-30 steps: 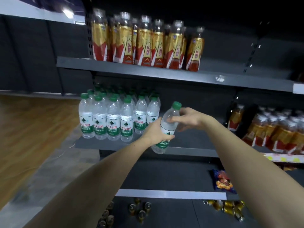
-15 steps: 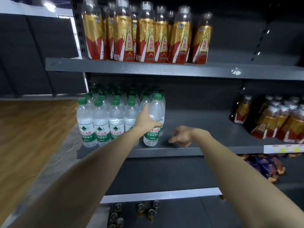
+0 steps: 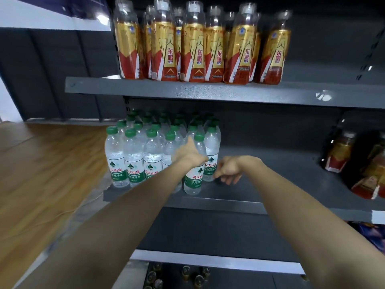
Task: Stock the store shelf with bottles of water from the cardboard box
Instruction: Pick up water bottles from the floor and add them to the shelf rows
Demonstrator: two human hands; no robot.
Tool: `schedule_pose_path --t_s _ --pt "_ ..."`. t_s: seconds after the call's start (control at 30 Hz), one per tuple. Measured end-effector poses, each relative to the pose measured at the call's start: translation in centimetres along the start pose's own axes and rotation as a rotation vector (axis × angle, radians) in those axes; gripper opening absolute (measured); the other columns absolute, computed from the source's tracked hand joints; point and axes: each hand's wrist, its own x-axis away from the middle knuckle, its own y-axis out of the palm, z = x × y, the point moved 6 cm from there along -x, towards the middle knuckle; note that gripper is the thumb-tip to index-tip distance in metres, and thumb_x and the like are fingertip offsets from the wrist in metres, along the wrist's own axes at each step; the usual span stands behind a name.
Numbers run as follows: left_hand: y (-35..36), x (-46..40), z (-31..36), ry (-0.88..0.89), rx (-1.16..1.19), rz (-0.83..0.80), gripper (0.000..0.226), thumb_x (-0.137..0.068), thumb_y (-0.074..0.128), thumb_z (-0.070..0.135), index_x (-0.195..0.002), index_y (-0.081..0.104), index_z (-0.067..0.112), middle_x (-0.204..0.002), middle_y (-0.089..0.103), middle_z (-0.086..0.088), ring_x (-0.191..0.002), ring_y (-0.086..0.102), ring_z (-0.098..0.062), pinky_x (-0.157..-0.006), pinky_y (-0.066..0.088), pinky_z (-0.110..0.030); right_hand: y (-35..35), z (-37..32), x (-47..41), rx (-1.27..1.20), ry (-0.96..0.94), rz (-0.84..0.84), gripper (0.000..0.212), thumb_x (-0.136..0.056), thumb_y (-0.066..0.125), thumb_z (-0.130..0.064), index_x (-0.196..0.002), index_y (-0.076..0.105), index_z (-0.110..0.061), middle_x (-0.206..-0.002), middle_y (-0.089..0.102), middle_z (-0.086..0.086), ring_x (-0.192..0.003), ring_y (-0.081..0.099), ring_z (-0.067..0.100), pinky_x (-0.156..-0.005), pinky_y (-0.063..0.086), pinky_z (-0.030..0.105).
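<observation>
A clear water bottle [image 3: 194,180] with a green cap and green label stands upright near the front of the dark grey middle shelf [image 3: 260,184]. My left hand [image 3: 188,153] grips it around the middle. It sits at the right end of a block of several matching water bottles [image 3: 133,159]. My right hand [image 3: 228,170] hovers just right of the bottles over the bare shelf, fingers loosely curled downward and holding nothing. The cardboard box is out of view.
Gold-and-red drink bottles [image 3: 198,44] fill the upper shelf [image 3: 208,92]. More such bottles [image 3: 354,163] stand at the right of the middle shelf. Small cans [image 3: 187,272] sit on the bottom shelf. Wooden floor [image 3: 41,174] lies to the left.
The bottle went from tilted in both hands to upright on the shelf beside the others. My right hand let go and hangs to its right; my left still grips it.
</observation>
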Motion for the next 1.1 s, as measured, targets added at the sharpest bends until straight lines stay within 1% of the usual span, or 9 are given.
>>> schedule_pose_path --t_s 0.07,0.13,0.2,0.33,0.43,0.6,0.73,0.93,1.1 --pt "-0.9 0.0 0.7 -0.005 -0.129 0.049 0.098 -0.064 0.074 0.067 -0.141 0.034 0.021 -0.102 0.068 -0.003 -0.091 0.068 -0.028 -0.078 0.056 -0.036 0.0 0.3 -0.4 -0.011 -0.009 -0.017 0.031 -0.086 0.074 -0.038 -0.096 0.057 -0.014 -0.089 0.068 0.007 -0.076 0.068 0.023 -0.075 0.059 0.037" --pt "-1.8 -0.2 1.6 0.030 -0.185 0.112 0.091 -0.065 0.074 0.068 -0.134 0.039 0.019 -0.105 0.067 -0.003 -0.095 0.066 -0.028 -0.075 0.053 -0.032 0.0 0.5 -0.7 -0.010 -0.017 -0.033 0.038 -0.087 0.073 -0.039 -0.107 0.059 -0.009 -0.089 0.069 0.007 -0.077 0.069 0.022 -0.077 0.060 0.037" --pt "-2.2 -0.5 2.5 0.071 -0.157 0.120 0.082 -0.072 0.080 0.053 -0.132 0.037 0.018 -0.112 0.065 -0.007 -0.102 0.062 -0.031 -0.078 0.053 -0.037 -0.1 0.4 -1.0 -0.007 -0.036 -0.037 0.042 -0.088 0.071 -0.038 -0.113 0.060 -0.006 -0.090 0.070 0.006 -0.076 0.070 0.020 -0.077 0.060 0.036" --pt "-2.3 -0.9 3.7 0.133 -0.170 -0.071 0.074 -0.076 0.083 0.022 -0.136 0.039 0.017 -0.133 0.052 -0.013 -0.113 0.055 -0.033 -0.090 0.050 -0.040 -0.3 0.1 -1.6 -0.009 -0.074 -0.050 0.040 -0.091 0.067 -0.034 -0.116 0.058 -0.004 -0.090 0.070 0.007 -0.077 0.070 0.021 -0.080 0.060 0.038" --pt "-2.5 -1.1 3.5 0.159 -0.260 -0.150 0.044 -0.082 0.075 0.009 -0.109 0.041 0.021 -0.133 0.034 -0.012 -0.101 0.051 -0.032 -0.084 0.046 -0.037 0.1 -0.1 -2.0 -0.012 -0.096 -0.063 0.036 -0.092 0.065 -0.035 -0.111 0.056 -0.005 -0.090 0.071 0.008 -0.079 0.071 0.022 -0.080 0.060 0.039" --pt "-1.7 -0.3 3.3 0.202 -0.280 -0.062 0.067 -0.071 0.086 0.016 -0.120 0.041 0.020 -0.132 0.026 -0.010 -0.096 0.053 -0.032 -0.076 0.048 -0.037 1.3 -0.7 -2.1 0.004 -0.129 -0.106 0.042 -0.092 0.065 -0.036 -0.114 0.058 0.000 -0.099 0.072 0.012 -0.085 0.071 0.024 -0.084 0.060 0.041" --pt "-1.4 -0.1 3.6 0.284 -0.322 0.020 0.059 -0.072 0.083 0.009 -0.112 0.042 0.022 -0.127 0.029 -0.010 -0.083 0.058 -0.033 -0.073 0.051 -0.040 1.6 -1.0 -2.3 0.003 -0.145 -0.111 0.039 -0.092 0.066 -0.036 -0.111 0.059 -0.003 -0.096 0.072 0.010 -0.086 0.072 0.024 -0.083 0.060 0.040" --pt "-1.7 -0.1 3.5 0.298 -0.393 -0.028 0.062 -0.071 0.084 0.007 -0.113 0.041 0.022 -0.126 0.030 -0.011 -0.081 0.058 -0.031 -0.074 0.055 -0.046 3.5 -0.5 -2.1 0.029 -0.123 -0.142 0.032 -0.092 0.065 -0.037 -0.109 0.055 -0.011 -0.097 0.071 0.009 -0.084 0.071 0.023 -0.079 0.060 0.037" --pt "-1.5 -0.2 3.2 0.236 -0.404 -0.020 0.075 -0.075 0.074 -0.007 -0.133 0.036 0.025 -0.142 0.019 -0.019 -0.084 0.057 -0.034 -0.074 0.055 -0.043 3.8 0.0 -1.6 0.016 -0.078 -0.126 0.036 -0.092 0.066 -0.036 -0.114 0.056 -0.009 -0.091 0.070 0.007 -0.080 0.070 0.023 -0.080 0.060 0.038"
